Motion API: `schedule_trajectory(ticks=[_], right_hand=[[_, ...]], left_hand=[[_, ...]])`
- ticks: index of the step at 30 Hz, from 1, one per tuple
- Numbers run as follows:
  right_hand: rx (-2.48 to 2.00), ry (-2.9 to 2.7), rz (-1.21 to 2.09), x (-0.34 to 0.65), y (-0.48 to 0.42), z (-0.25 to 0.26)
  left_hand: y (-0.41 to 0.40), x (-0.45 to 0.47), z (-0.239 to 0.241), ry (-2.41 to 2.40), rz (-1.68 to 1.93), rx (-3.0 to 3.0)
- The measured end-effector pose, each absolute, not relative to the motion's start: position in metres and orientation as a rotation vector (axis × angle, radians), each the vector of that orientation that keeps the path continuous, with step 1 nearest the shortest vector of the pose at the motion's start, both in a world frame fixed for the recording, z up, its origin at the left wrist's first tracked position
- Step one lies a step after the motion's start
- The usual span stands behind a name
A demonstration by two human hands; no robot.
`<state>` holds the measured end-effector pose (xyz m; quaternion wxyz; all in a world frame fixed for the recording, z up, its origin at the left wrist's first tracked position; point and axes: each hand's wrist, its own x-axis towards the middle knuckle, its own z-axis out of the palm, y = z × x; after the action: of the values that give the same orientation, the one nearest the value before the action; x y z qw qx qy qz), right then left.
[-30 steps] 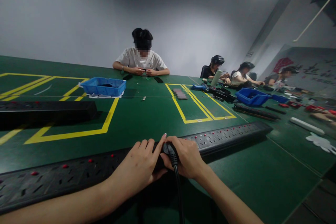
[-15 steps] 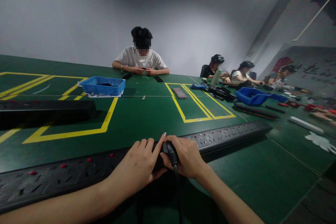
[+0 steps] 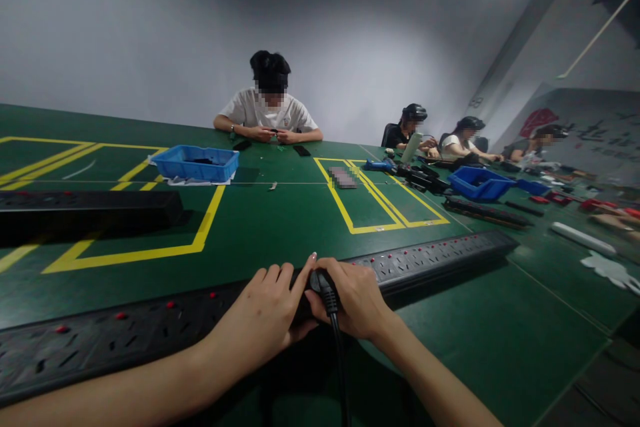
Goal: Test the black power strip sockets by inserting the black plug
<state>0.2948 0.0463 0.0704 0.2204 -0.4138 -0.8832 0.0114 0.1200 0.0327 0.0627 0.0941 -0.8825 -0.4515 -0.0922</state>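
A long black power strip (image 3: 150, 330) with red switches runs across the green table (image 3: 280, 227) in front of me. My left hand (image 3: 263, 320) rests on the strip, fingers curled over its top and forefinger stretched toward a black plug (image 3: 323, 283). My right hand (image 3: 353, 300) is closed round that plug, which sits in the strip. The plug's black cable (image 3: 340, 367) drops toward me between my forearms.
A second black strip (image 3: 85, 210) lies at the left. A blue tray (image 3: 196, 163) stands farther back among yellow floor-tape lines. A person in a white shirt (image 3: 267, 117) sits opposite. More people, blue bins (image 3: 477, 183) and tools crowd the right side.
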Motion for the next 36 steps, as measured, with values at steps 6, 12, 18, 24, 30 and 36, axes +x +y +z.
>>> schedule_trajectory(ticks=[6,12,18,24,30,36], right_hand=[[-1.163,-2.443,0.024,0.2938,0.0455,0.0719],[-1.228,-2.464,0.009,0.2930,0.0441,0.0742],[-1.276,-2.462,-0.037,0.2906,0.0431,0.0749],[-1.303,-2.436,-0.090,0.2891,0.0431,0.0732],[-1.289,-2.429,-0.076,0.2904,0.0446,0.0710],[-1.228,-2.441,-0.070,0.2913,0.0459,0.0680]], left_hand=[[0.0326,0.1202,0.0632,-1.331,-0.249,-2.608],[0.0339,0.1198,0.0605,-1.336,-0.264,-2.590],[0.0340,0.1196,0.0587,-1.345,-0.244,-2.606],[0.0340,0.1198,0.0590,-1.345,-0.249,-2.615],[0.0343,0.1200,0.0592,-1.350,-0.257,-2.610],[0.0328,0.1197,0.0600,-1.358,-0.237,-2.610]])
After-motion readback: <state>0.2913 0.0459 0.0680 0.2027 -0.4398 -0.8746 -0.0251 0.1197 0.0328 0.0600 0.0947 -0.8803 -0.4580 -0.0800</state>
